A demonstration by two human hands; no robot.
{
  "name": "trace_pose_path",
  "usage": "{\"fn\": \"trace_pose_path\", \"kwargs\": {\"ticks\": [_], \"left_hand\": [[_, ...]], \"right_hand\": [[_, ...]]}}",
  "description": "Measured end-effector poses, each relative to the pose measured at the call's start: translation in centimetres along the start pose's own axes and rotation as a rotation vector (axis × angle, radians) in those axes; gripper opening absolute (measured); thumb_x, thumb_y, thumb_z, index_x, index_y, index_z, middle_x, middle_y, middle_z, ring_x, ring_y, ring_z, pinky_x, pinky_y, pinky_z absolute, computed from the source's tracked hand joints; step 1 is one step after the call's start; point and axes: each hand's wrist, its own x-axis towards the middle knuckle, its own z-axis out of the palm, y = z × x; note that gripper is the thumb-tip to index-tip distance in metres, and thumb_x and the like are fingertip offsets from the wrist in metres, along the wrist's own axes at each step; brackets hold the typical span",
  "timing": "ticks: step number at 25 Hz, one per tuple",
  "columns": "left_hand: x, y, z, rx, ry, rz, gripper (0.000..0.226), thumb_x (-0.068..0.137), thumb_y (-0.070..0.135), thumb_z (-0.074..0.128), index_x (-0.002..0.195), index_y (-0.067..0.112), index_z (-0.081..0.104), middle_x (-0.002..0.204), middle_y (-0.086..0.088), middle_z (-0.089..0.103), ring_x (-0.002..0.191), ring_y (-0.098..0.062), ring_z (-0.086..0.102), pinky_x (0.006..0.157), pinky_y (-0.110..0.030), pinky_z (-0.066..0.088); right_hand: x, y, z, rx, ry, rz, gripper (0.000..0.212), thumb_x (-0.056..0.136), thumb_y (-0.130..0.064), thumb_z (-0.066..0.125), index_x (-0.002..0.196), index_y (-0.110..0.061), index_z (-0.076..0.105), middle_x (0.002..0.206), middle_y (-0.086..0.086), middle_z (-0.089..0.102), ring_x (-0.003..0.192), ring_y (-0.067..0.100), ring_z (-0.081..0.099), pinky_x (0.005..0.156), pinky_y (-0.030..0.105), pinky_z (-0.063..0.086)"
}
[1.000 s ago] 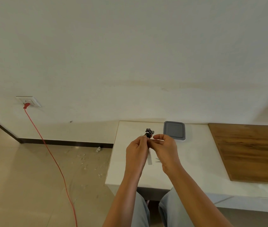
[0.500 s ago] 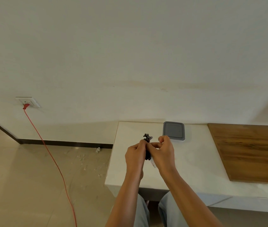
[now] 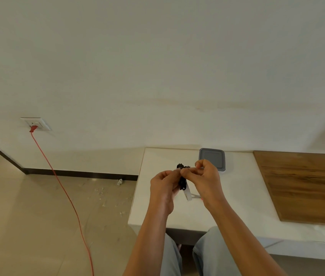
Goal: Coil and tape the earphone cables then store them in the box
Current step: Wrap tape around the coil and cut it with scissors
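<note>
Coiling looks done | our left hand (image 3: 164, 186) and right hand (image 3: 207, 179) pinch the earphone cable (image 3: 182, 182) | tape (image 3: 188, 193) dangles loose | box (image 3: 212, 159) step remains

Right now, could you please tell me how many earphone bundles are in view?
1: the black earphone bundle, held between the left hand and right hand above the table; others may be hidden in the lidded box.

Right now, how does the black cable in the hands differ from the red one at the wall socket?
The black earphone cable is bunched into a small coil; the red cable runs out long and loose. The black one is pinched between the left hand and right hand; the red one is plugged into the wall socket and trails across the floor. Both are thin cords.
</note>
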Motion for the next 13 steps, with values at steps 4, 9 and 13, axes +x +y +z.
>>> {"fn": "trace_pose_path", "kwargs": {"ticks": [4,9,13], "left_hand": [[-0.4,-0.2,0.4,0.123,0.092,0.124,0.009,0.089,0.01,0.065,0.094,0.004,0.07,0.087,-0.015,0.073,0.083,-0.027,0.072,0.072,-0.028,0.059],[-0.1,-0.7,0.2,0.272,0.141,0.197,0.02,0.089,0.025,0.065,0.076,0.016,0.076,0.074,-0.009,0.073,0.078,-0.028,0.07,0.078,-0.036,0.059],[0.4,-0.3,-0.5,0.255,0.14,0.16,0.02,0.08,0.03,0.075,0.077,0.011,0.078,0.069,-0.01,0.072,0.071,-0.024,0.069,0.079,-0.038,0.058]], "right_hand": [[0.3,-0.1,-0.2,-0.106,0.001,-0.069,0.031,0.072,-0.02,0.081,0.076,-0.016,0.051,0.078,0.006,0.072,0.077,0.014,0.069,0.066,0.022,0.051],[0.4,-0.4,-0.2,-0.246,-0.026,-0.201,0.021,0.076,-0.02,0.078,0.079,-0.014,0.058,0.073,-0.008,0.069,0.069,-0.01,0.063,0.057,0.005,0.044],[-0.1,1.0,0.4,-0.451,-0.191,-0.368,0.013,0.09,-0.011,0.063,0.102,-0.012,0.059,0.088,-0.018,0.061,0.075,-0.008,0.059,0.067,0.0,0.043]]}}
